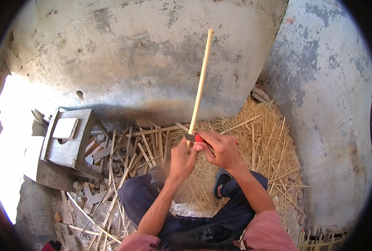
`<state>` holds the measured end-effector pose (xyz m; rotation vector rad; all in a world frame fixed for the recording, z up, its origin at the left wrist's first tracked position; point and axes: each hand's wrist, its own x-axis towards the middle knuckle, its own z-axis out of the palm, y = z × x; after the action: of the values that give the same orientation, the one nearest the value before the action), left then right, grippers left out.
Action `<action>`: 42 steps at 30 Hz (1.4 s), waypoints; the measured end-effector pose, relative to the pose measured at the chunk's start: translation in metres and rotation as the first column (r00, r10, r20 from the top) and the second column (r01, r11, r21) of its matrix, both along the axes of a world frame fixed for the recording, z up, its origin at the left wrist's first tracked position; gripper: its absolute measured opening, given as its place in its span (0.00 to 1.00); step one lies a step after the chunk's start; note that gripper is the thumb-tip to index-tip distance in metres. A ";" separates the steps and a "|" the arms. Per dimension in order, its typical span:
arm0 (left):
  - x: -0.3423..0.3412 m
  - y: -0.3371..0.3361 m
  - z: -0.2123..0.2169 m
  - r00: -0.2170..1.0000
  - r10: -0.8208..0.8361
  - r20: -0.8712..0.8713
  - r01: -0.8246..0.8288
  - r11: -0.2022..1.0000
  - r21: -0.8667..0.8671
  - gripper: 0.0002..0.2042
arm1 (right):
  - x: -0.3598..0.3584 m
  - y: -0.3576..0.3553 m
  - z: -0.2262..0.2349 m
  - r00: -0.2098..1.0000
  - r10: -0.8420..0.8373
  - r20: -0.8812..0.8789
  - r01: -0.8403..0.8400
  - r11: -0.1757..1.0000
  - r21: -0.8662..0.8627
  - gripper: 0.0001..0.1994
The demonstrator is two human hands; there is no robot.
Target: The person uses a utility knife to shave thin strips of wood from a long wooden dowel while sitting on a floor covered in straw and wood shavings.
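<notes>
A long pale wooden stick (201, 79) rises from my hands toward the wall, leaning slightly right at its top. My left hand (180, 162) is closed around its lower end. In my right hand (224, 149), closed too, is a knife with a red handle (198, 139). Its short, dark, broad blade (189, 137) lies across the stick just above my left fingers. The two hands are close together, thumbs nearly touching, over my bent legs. My fingers cover most of the handle and the stick's bottom end.
Thin shavings (261, 146) are heaped on the floor ahead and to the right. Loose wooden sticks (152, 144) and rubble (94, 196) lie at the left, by a worn wooden stool (79, 136) with a white block (65, 128). Peeling walls (123, 62) enclose the corner.
</notes>
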<state>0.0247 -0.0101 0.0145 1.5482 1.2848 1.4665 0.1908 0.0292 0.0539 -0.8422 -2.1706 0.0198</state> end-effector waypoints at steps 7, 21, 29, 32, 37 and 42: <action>0.002 -0.001 0.004 0.998 0.049 -0.041 -0.051 0.997 -0.055 0.13 | -0.005 -0.003 0.000 0.997 -0.081 -0.007 0.081 0.996 0.039 0.19; 0.004 0.001 0.008 0.991 0.094 -0.099 -0.108 0.983 -0.146 0.22 | 0.001 0.009 0.002 0.998 -0.066 0.013 0.066 0.998 0.023 0.16; 0.005 0.001 -0.001 0.984 0.115 -0.133 -0.133 0.981 -0.139 0.25 | 0.003 0.021 0.012 0.997 -0.074 0.016 0.074 0.997 0.012 0.14; 0.006 0.003 -0.003 0.985 0.093 -0.142 -0.118 0.977 -0.177 0.26 | 0.009 0.033 0.021 0.995 -0.092 0.029 0.092 0.996 -0.001 0.14; 0.009 0.002 -0.007 0.988 0.072 -0.139 -0.096 0.980 -0.173 0.25 | 0.023 0.076 0.061 0.978 -0.203 -0.047 0.202 0.979 -0.031 0.15; 0.009 0.003 -0.011 0.992 0.042 -0.117 -0.062 0.983 -0.171 0.23 | 0.038 0.141 0.113 0.944 -0.328 -0.030 0.328 0.945 -0.010 0.16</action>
<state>0.0332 -0.0066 0.0036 1.5096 1.4880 1.2756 0.2289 0.1704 0.1667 -1.1887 -1.9762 -0.1288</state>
